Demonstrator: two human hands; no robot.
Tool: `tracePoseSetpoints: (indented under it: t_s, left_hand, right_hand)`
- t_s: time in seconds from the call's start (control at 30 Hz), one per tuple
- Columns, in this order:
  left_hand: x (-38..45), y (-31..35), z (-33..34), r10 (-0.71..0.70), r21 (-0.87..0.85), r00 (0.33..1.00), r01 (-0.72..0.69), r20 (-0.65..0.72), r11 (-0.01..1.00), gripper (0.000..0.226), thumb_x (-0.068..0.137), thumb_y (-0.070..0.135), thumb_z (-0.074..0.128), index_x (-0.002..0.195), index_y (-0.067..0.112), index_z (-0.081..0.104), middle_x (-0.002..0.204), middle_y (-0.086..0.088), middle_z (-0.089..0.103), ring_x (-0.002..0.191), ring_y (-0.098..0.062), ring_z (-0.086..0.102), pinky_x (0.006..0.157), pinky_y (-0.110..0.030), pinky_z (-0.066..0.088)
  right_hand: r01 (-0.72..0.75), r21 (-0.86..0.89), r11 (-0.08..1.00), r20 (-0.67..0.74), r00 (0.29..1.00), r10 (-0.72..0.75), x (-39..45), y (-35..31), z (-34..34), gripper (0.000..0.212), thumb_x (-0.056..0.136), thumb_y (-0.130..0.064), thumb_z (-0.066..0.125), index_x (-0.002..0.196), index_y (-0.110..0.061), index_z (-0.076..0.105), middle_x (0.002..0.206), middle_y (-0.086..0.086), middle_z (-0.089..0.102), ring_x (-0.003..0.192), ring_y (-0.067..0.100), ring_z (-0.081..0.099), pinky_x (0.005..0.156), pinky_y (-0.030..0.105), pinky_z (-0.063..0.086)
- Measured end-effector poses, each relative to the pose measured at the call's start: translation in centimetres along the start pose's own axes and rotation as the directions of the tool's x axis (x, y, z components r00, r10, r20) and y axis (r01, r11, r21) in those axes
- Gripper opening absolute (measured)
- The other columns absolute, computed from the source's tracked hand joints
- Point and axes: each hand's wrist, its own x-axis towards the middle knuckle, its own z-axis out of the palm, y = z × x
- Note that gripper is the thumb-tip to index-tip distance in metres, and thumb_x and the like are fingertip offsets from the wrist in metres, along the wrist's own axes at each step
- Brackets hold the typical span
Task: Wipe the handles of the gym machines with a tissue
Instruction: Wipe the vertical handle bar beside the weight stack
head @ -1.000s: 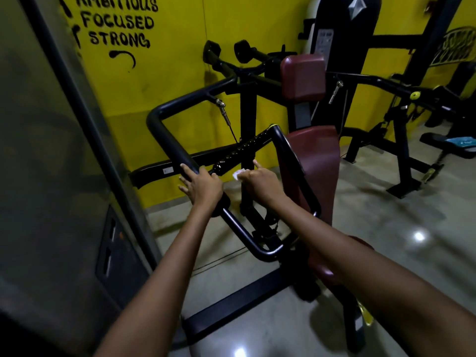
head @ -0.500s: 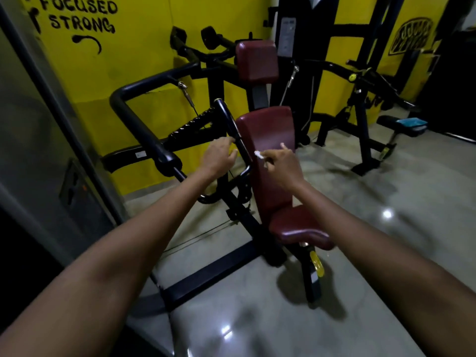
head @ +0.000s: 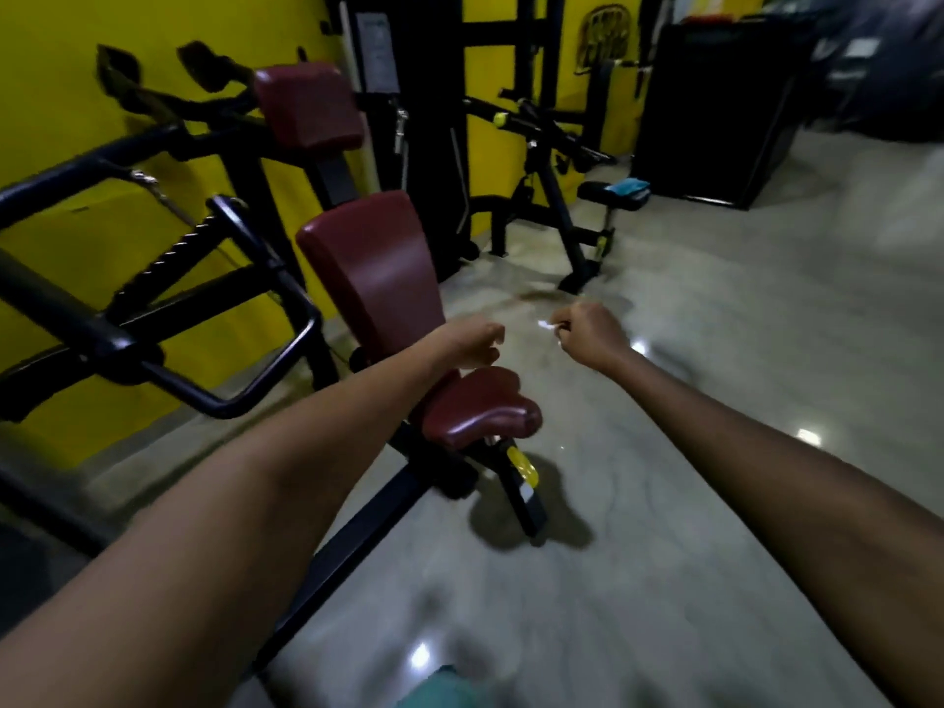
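Head view: right hand [head: 592, 338] pinches tissue [head: 546, 325], tip pointing left

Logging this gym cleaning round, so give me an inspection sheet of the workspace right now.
Surface: glossy grey floor, light glare.
Job's things: white tissue pinched in right hand; black machine handle at left, untouched.
Clutter: blue cloth on far bench.
Hands: left hand curled, holding nothing, in front of maroon seat.
Cables: thin cable clipped to frame.
Surroundings: yellow wall, more black machines behind.
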Motion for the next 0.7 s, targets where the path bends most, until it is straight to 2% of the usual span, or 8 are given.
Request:
tracePoseSetpoints:
  t_s: [0.13, 0.23, 0.33, 0.4, 0.47, 0.53, 0.6, 0.7]
  left_hand:
    - [3.6, 4.0, 2.0, 0.034, -0.036, 0.991, -0.029, 0.132, 0.999, 0.03, 0.094, 0.012, 0.048, 0.121, 0.001, 0.056, 0.123, -0.017, 0.057, 0.112, -0.034, 0.055, 0.092, -0.037, 0.042]
    - [6.5, 6.6, 3.4, 0.066, -0.062, 0.975, -0.055, 0.21, 0.997, 0.025, 0.092, 0.011, 0.048, 0.109, -0.002, 0.06, 0.115, -0.02, 0.063, 0.102, -0.036, 0.059, 0.088, -0.039, 0.045]
    - [8.9, 8.8, 4.0, 0.037, -0.13, 0.955, 0.002, 0.295, 0.991, 0.028, 0.095, 0.02, 0.048, 0.114, 0.004, 0.061, 0.112, -0.011, 0.064, 0.101, -0.03, 0.06, 0.08, -0.031, 0.05]
    - [11.5, 9.5, 4.9, 0.135, -0.161, 0.946, -0.09, 0.294, 0.983, 0.027, 0.094, 0.02, 0.05, 0.111, 0.003, 0.062, 0.112, -0.012, 0.064, 0.103, -0.031, 0.06, 0.082, -0.031, 0.05]
    - [15.7, 9.9, 5.7, 0.132, -0.238, 0.935, -0.053, 0.33, 0.97, 0.025, 0.091, 0.015, 0.051, 0.106, -0.001, 0.064, 0.114, -0.019, 0.063, 0.107, -0.034, 0.059, 0.09, -0.035, 0.047]
    - [19.6, 10.2, 5.8, 0.132, -0.298, 0.948, -0.041, 0.291, 0.954, 0.025, 0.093, 0.014, 0.051, 0.108, -0.001, 0.063, 0.118, -0.018, 0.061, 0.11, -0.032, 0.057, 0.088, -0.03, 0.046]
    - [22.7, 10.5, 5.5, 0.14, -0.264, 0.941, -0.057, 0.308, 0.963, 0.028, 0.095, 0.013, 0.049, 0.113, -0.004, 0.061, 0.122, -0.018, 0.058, 0.114, -0.032, 0.054, 0.082, -0.025, 0.046]
    - [27.4, 11.0, 4.8, 0.173, -0.229, 0.928, -0.099, 0.329, 0.968, 0.028, 0.095, 0.013, 0.049, 0.111, -0.007, 0.061, 0.122, -0.022, 0.058, 0.114, -0.034, 0.054, 0.089, -0.032, 0.044]
  right_hand:
    - [-0.122, -0.051, 0.991, 0.005, 0.992, 0.122, -1.4, 4.8, -1.5, 0.025, 0.087, -0.007, 0.051, 0.101, -0.007, 0.071, 0.1, 0.02, 0.068, 0.089, 0.035, 0.062, 0.066, 0.024, 0.037]
    - [-0.191, -0.051, 0.98, 0.014, 0.981, 0.192, -1.7, 8.6, -1.7, 0.02, 0.088, -0.008, 0.054, 0.094, -0.004, 0.072, 0.095, 0.02, 0.069, 0.085, 0.035, 0.063, 0.064, 0.025, 0.038]
    - [-0.262, -0.054, 0.964, 0.067, 0.962, 0.265, -0.9, 12.4, -1.7, 0.017, 0.088, -0.014, 0.06, 0.084, -0.003, 0.072, 0.09, 0.021, 0.069, 0.083, 0.035, 0.064, 0.065, 0.029, 0.042]
    - [-0.294, -0.062, 0.954, 0.094, 0.95, 0.299, -0.1, 14.8, -1.5, 0.02, 0.087, -0.02, 0.063, 0.08, -0.003, 0.073, 0.086, 0.021, 0.07, 0.082, 0.032, 0.065, 0.067, 0.029, 0.045]
    - [-0.324, -0.069, 0.943, 0.098, 0.939, 0.33, 1.2, 17.4, -1.5, 0.019, 0.086, -0.02, 0.065, 0.081, -0.003, 0.073, 0.086, 0.02, 0.07, 0.083, 0.03, 0.066, 0.067, 0.028, 0.045]
    - [-0.339, -0.091, 0.936, 0.102, 0.932, 0.347, 3.0, 19.9, -1.6, 0.017, 0.085, -0.017, 0.065, 0.082, -0.003, 0.073, 0.087, 0.019, 0.071, 0.084, 0.029, 0.066, 0.068, 0.028, 0.045]
    - [-0.342, -0.108, 0.933, 0.108, 0.929, 0.353, 5.4, 22.4, -1.7, 0.021, 0.086, -0.019, 0.065, 0.078, -0.002, 0.073, 0.084, 0.02, 0.071, 0.082, 0.029, 0.066, 0.069, 0.031, 0.048]
    - [-0.374, -0.117, 0.92, 0.121, 0.914, 0.387, 9.2, 25.7, -2.3, 0.023, 0.086, -0.024, 0.065, 0.075, -0.004, 0.072, 0.083, 0.019, 0.071, 0.081, 0.03, 0.066, 0.068, 0.033, 0.05]
